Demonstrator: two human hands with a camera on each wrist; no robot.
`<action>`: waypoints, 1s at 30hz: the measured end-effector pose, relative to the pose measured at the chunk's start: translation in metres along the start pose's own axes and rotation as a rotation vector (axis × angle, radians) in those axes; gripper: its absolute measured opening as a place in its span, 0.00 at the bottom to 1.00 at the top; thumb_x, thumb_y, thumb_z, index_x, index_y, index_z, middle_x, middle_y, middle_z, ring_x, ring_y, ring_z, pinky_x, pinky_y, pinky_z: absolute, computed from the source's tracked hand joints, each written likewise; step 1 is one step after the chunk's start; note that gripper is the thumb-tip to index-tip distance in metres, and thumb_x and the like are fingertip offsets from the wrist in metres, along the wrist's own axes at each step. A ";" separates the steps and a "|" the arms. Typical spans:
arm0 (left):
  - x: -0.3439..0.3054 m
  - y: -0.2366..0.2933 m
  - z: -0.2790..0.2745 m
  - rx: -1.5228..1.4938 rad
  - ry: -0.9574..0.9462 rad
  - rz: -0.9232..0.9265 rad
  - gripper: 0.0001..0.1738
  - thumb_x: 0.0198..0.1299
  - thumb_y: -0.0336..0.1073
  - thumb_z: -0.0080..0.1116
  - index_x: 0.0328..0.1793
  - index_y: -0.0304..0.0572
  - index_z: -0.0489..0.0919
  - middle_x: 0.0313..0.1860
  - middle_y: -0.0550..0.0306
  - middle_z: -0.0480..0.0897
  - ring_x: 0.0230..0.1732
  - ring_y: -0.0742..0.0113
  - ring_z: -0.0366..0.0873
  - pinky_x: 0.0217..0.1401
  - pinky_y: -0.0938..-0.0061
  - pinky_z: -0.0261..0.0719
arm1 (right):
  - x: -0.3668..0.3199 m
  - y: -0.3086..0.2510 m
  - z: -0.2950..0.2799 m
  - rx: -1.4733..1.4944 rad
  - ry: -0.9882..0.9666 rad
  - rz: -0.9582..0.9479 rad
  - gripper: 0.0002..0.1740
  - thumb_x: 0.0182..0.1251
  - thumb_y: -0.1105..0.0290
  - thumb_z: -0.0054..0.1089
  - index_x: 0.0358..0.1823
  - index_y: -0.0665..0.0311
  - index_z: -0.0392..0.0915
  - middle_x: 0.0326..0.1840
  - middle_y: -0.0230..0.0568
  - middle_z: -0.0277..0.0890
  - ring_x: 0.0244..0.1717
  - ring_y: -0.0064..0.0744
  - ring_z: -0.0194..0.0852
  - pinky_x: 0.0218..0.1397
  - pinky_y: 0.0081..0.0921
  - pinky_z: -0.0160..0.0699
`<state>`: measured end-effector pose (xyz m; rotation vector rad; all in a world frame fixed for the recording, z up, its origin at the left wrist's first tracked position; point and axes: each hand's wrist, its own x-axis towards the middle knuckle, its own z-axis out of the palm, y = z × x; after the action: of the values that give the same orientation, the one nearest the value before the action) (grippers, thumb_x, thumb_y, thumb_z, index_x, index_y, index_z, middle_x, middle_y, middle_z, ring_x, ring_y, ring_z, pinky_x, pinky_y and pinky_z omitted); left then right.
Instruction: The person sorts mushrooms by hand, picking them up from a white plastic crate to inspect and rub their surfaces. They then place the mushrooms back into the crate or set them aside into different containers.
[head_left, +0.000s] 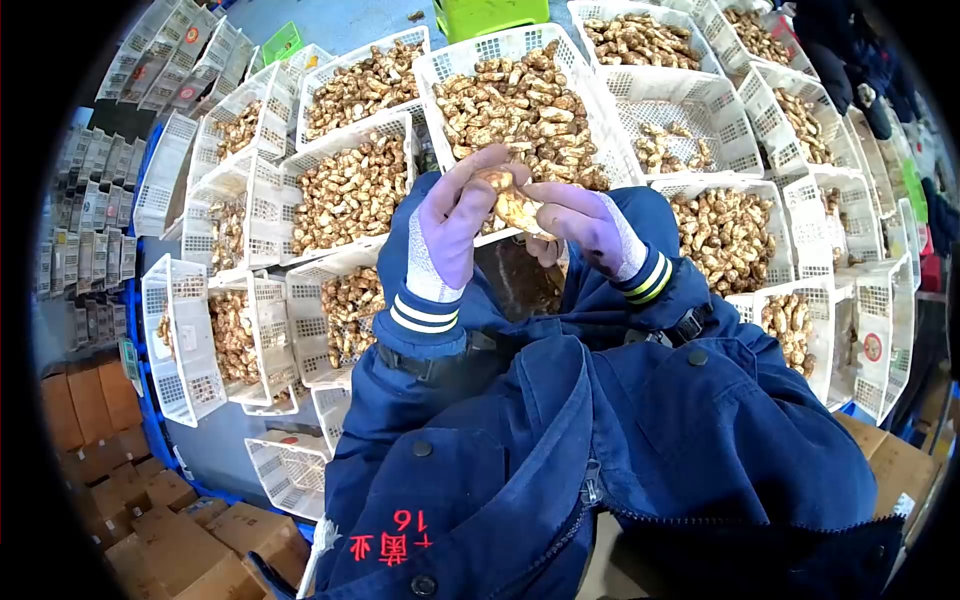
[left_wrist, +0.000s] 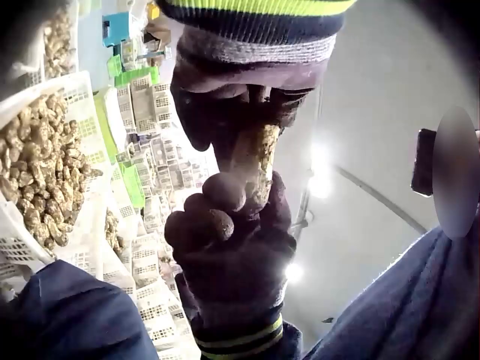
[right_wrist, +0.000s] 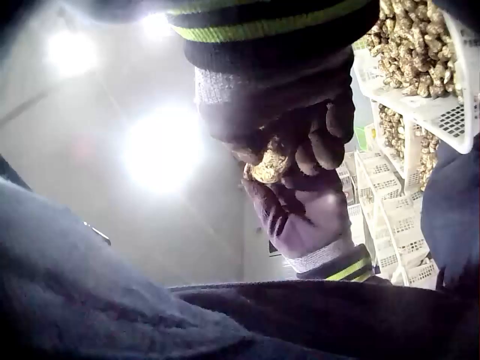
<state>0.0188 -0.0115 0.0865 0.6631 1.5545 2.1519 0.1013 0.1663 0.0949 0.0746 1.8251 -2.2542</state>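
A pale, brown-flecked mushroom point(head_left: 516, 208) is held between both gloved hands, above the lap and close to the front of a full crate. My left hand point(head_left: 452, 220) grips one end with curled fingers; my right hand point(head_left: 592, 228) pinches the other end between thumb and fingers. In the left wrist view, the mushroom point(left_wrist: 259, 161) spans the space from one hand to the other. Dark gloved fingers partly cover the mushroom point(right_wrist: 271, 166) in the right wrist view. Both gloves are purple with whitish knit cuffs.
A white crate point(head_left: 602, 110) heaped with mushrooms stands directly ahead. More filled crates flank both knees, and one crate point(head_left: 690, 100) at the right holds only a few mushrooms. A green container point(head_left: 490, 15) is at the far side. Cardboard boxes point(head_left: 160, 545) lie lower left.
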 end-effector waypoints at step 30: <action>-0.010 -0.003 0.001 0.346 0.093 0.094 0.27 0.57 0.25 0.61 0.64 0.32 0.72 0.54 0.55 0.79 0.55 0.71 0.75 0.60 0.77 0.72 | 0.008 -0.002 -0.017 0.062 0.186 -0.125 0.26 0.64 0.66 0.58 0.62 0.67 0.70 0.43 0.41 0.78 0.42 0.28 0.78 0.46 0.24 0.77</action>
<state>0.0275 -0.0161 0.0827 0.7657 2.0095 2.0211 0.0913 0.1817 0.0918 0.1924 1.8992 -2.4639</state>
